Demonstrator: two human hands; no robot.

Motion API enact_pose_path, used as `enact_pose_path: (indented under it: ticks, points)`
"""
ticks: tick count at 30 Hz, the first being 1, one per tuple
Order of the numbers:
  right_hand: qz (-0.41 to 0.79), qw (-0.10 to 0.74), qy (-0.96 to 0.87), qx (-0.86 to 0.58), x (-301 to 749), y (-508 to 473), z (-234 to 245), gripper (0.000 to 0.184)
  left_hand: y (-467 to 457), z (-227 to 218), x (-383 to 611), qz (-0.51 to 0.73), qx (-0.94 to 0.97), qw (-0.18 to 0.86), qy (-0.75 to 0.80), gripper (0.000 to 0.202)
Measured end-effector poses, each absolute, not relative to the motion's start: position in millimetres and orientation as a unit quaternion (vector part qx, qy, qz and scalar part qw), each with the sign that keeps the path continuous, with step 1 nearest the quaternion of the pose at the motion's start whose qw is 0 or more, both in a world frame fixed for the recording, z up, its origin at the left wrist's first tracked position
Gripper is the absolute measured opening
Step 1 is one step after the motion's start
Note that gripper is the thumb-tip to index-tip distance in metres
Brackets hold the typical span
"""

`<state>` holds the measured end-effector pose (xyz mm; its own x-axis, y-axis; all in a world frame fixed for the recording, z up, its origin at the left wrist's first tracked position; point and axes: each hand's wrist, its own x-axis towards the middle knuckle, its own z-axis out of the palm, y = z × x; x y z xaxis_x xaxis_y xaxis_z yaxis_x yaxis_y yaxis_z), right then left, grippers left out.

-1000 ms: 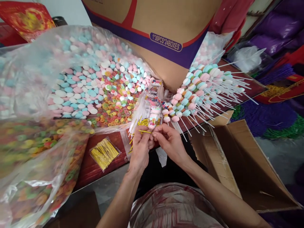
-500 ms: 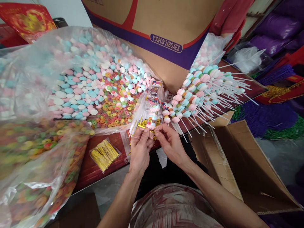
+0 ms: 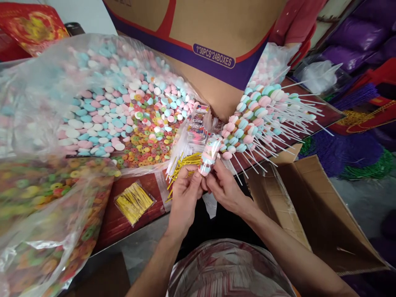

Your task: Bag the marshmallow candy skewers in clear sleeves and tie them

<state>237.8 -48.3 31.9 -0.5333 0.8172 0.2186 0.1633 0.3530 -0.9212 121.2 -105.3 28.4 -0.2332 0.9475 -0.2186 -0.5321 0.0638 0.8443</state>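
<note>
Between my two hands is a candy skewer (image 3: 208, 154) in a clear wrapper, with pink, blue and white sweets, tilted up and to the right. My left hand (image 3: 187, 194) pinches its lower end. My right hand (image 3: 227, 187) is closed at the same end, fingers meeting the left ones; a stick or tie there is hidden by the fingers. Just behind lie loose gold twist ties (image 3: 185, 165) and a stack of printed clear wrappers (image 3: 198, 121). To the right is a pile of candy skewers (image 3: 256, 111) with white sticks pointing right.
A big clear bag of pastel sweets (image 3: 95, 107) and ring gummies (image 3: 148, 144) spreads over the left. A packet of gold ties (image 3: 134, 202) lies on the red table (image 3: 108, 231). Behind stands a large carton (image 3: 216, 24); an open carton (image 3: 321, 214) sits lower right. A person's red sleeve (image 3: 300, 18) shows behind.
The wrapped skewer has tilted to the right and come nearer to me. My right hand has moved slightly lower and the hands are closer together.
</note>
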Motion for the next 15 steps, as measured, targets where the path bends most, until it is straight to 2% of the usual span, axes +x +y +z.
enact_pose_path:
  ticks: [2,5,9,11,13,15]
  points:
    - [0.443,0.35,-0.745,-0.355,234.4,-49.9,34.7,0.01,-106.3,23.1,123.6,0.656,0.291,0.495,0.49,0.019]
    - [0.478,0.321,-0.725,-0.378,232.6,-48.8,35.5,0.012,-107.8,17.0,121.8,0.633,0.346,0.454,0.522,0.02]
    - [0.636,0.262,-0.607,-0.399,231.8,-48.6,28.3,0.003,-106.1,15.3,117.4,0.628,0.304,0.471,0.539,0.022]
    - [0.673,0.266,-0.571,-0.387,232.3,-51.0,24.2,0.009,-103.7,16.8,115.4,0.635,0.231,0.532,0.51,0.029]
    - [0.619,0.314,-0.61,-0.383,234.7,-53.7,21.2,0.014,-101.0,18.9,112.9,0.629,0.157,0.604,0.464,0.033]
    - [0.467,0.383,-0.704,-0.374,238.6,-54.6,19.2,0.015,-98.7,20.8,110.0,0.614,0.103,0.654,0.431,0.034]
